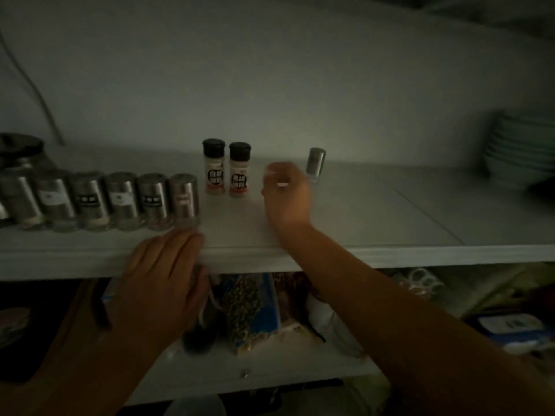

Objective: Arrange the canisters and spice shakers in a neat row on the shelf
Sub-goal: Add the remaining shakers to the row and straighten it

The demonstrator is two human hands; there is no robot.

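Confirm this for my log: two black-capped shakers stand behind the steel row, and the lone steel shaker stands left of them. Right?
Not quite. In the head view the lone steel shaker stands right of the two black-capped shakers, past the right hand. The black-capped pair does stand further back than the steel row.

Dim, grainy view with a greenish cast. The right hand (pixel 286 193) is smeared by motion blur; bowls (pixel 516 151) at the shelf's (pixel 390 211) right end are soft and bent.
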